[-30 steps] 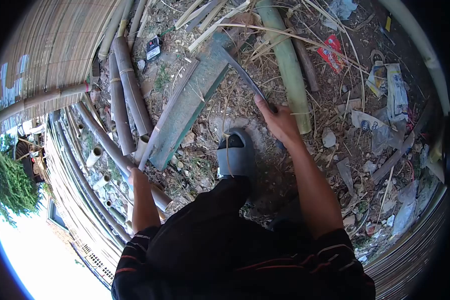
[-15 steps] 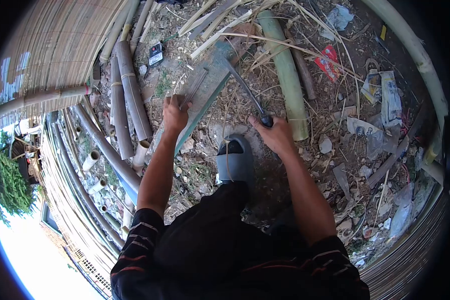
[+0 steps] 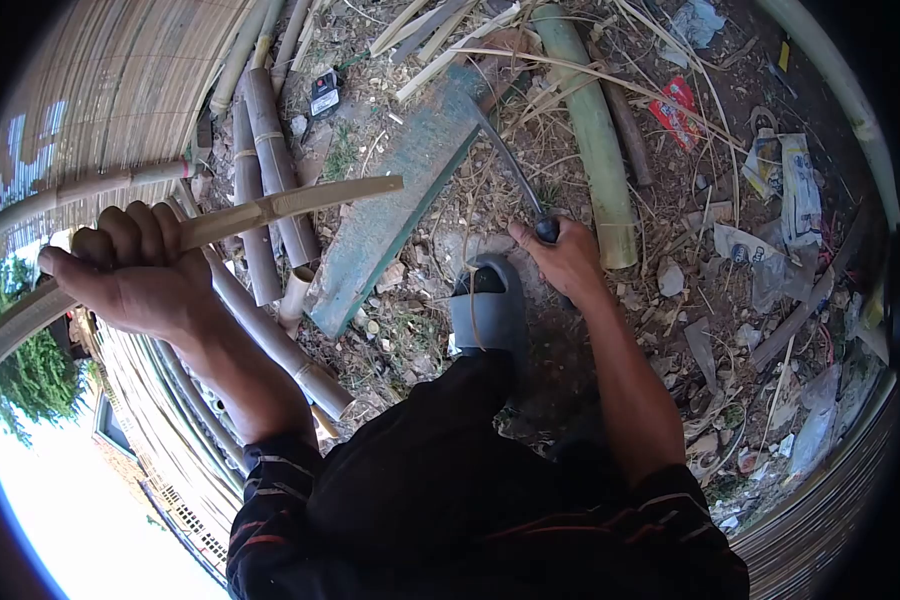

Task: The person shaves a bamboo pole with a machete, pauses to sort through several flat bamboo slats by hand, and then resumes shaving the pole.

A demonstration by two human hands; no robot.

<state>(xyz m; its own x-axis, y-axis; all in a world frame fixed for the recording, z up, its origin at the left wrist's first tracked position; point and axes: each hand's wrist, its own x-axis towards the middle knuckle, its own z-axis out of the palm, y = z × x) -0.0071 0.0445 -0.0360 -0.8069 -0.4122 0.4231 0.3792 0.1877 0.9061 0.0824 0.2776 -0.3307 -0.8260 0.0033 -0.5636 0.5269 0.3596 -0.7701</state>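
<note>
A split bamboo strip [image 3: 310,197] is wrapped in the fingers of my left hand [image 3: 135,262], raised at the left; it extends from both sides of the fist. My right hand [image 3: 562,258] is closed round the dark handle of a long curved blade [image 3: 510,160]. The blade points up and to the left, its far end near the top of a worn green board [image 3: 400,190]. That board lies slanted on the ground between my hands. Below it, a foot in a grey slipper [image 3: 488,318] stands on the ground.
A thick green bamboo pole [image 3: 588,140] lies right of the blade. Brown bamboo pieces [image 3: 268,150] lie left of the board. Thin strips, a red wrapper [image 3: 676,115] and plastic litter [image 3: 798,195] are scattered on the ground. A bamboo screen [image 3: 110,90] hangs at the upper left.
My left hand has moved from the board out to the left and up, and the bamboo strip it holds now shows clearly. My right hand keeps the blade, with little movement.
</note>
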